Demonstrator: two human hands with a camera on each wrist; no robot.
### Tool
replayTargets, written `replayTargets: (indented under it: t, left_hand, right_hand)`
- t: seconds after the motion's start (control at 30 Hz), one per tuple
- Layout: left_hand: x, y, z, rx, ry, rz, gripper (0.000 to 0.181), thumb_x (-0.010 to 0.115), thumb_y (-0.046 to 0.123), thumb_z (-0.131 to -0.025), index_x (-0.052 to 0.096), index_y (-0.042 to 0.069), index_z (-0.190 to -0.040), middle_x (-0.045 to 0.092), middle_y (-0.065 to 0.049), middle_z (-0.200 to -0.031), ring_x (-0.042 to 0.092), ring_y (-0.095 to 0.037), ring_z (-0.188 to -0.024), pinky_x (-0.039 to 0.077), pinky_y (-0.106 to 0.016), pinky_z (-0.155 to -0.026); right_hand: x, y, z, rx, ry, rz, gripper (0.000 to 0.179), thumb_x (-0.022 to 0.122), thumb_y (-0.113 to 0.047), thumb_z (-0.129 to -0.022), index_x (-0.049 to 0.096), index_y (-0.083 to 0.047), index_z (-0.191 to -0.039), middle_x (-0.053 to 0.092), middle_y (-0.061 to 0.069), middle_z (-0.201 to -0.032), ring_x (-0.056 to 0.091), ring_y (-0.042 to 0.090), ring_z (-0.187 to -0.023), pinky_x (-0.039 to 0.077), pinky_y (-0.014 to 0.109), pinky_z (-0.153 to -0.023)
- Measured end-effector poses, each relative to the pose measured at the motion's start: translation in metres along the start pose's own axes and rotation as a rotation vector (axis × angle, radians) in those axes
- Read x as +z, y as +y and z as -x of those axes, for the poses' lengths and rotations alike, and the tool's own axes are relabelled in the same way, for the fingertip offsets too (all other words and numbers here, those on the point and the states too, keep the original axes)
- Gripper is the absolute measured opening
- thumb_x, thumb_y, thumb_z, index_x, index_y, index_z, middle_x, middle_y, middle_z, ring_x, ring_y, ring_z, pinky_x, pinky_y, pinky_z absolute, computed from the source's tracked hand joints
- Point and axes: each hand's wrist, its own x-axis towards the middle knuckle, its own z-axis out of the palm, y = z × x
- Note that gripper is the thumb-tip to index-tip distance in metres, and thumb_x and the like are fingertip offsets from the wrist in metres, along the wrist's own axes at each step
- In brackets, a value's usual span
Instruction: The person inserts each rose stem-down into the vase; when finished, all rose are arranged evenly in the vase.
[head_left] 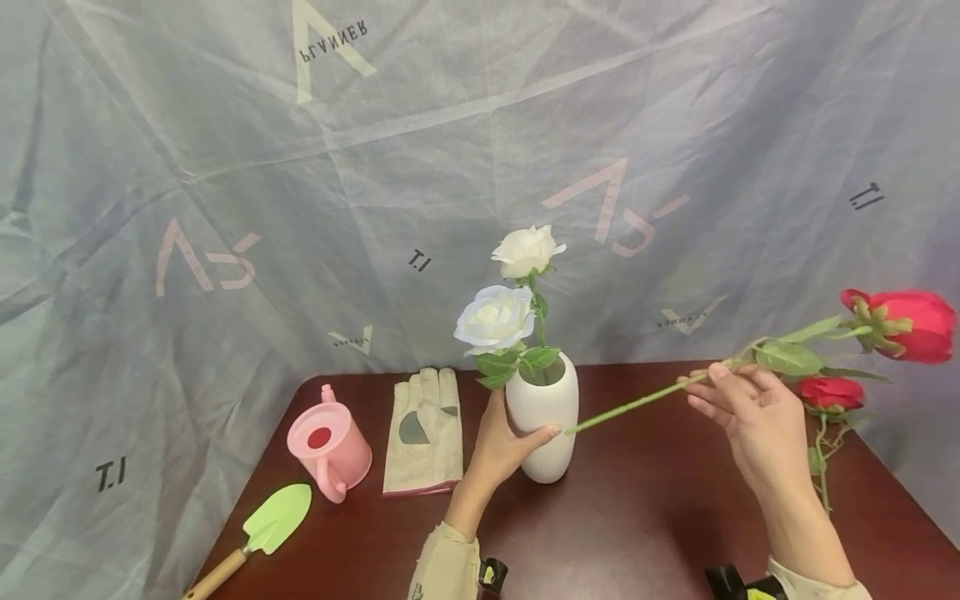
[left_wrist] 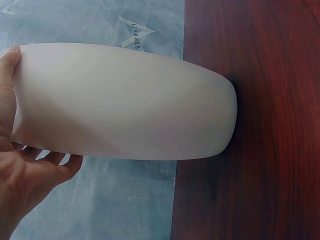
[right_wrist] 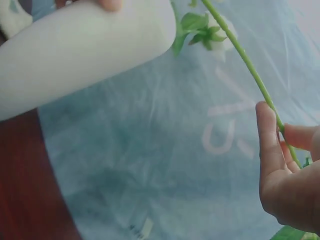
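Observation:
A white vase point(head_left: 546, 433) stands upright on the dark wooden table, gripped around its side by my left hand point(head_left: 504, 450), thumb across the front. Two white roses, one higher point(head_left: 527, 252) and one lower with a bluish rim point(head_left: 495, 319), rise from its mouth. My right hand point(head_left: 757, 425) pinches the green stem of a red rose point(head_left: 911, 325) between thumb and fingers. That rose lies nearly level, bloom to the right, and its stem tip overlaps the vase's right edge in the head view. The left wrist view shows the vase's base point(left_wrist: 220, 115) on the tabletop.
Another red rose point(head_left: 832, 393) lies at the table's right, partly behind my right hand. To the left are a pair of work gloves point(head_left: 426, 433), a pink watering can point(head_left: 330, 446) and a green trowel point(head_left: 277, 518) with a wooden handle. A grey printed cloth point(head_left: 420, 167) hangs behind.

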Motion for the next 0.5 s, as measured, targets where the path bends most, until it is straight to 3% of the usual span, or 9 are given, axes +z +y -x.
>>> replayTargets:
  t: [0.17, 0.3, 0.5]
  left_hand:
    - [-0.001, -0.001, 0.002, 0.003, -0.005, -0.011, 0.096, 0.078, 0.045, -0.071, 0.02, 0.031, -0.146, 0.04, 0.003, -0.138, 0.045, -0.016, -0.119, 0.041, -0.043, -0.091]
    - [-0.001, 0.0, 0.002, 0.002, 0.001, -0.02, 0.097, 0.078, 0.046, -0.07, 0.019, 0.03, -0.146, 0.039, 0.001, -0.139, 0.045, -0.017, -0.119, 0.041, -0.044, -0.091]
    - [0.0, 0.0, -0.001, 0.006, 0.005, -0.016, 0.097, 0.078, 0.047, -0.07, 0.019, 0.032, -0.146, 0.039, 0.004, -0.138, 0.045, -0.015, -0.119, 0.041, -0.043, -0.091]
  right_hand:
    - [0.021, 0.001, -0.015, -0.063, 0.082, 0.041, 0.006, 0.058, 0.001, -0.089, 0.056, 0.005, -0.092, 0.068, 0.011, -0.082, 0.068, 0.023, -0.076, 0.053, 0.032, -0.067]
    - [0.038, 0.006, -0.029, -0.111, 0.153, 0.138, 0.013, 0.063, -0.002, -0.087, 0.055, 0.007, -0.091, 0.068, 0.012, -0.08, 0.068, 0.022, -0.072, 0.052, 0.032, -0.064]
    - [0.052, 0.015, -0.039, -0.14, 0.167, 0.233, 0.017, 0.065, -0.003, -0.085, 0.055, 0.01, -0.091, 0.068, 0.012, -0.081, 0.068, 0.021, -0.07, 0.053, 0.032, -0.062]
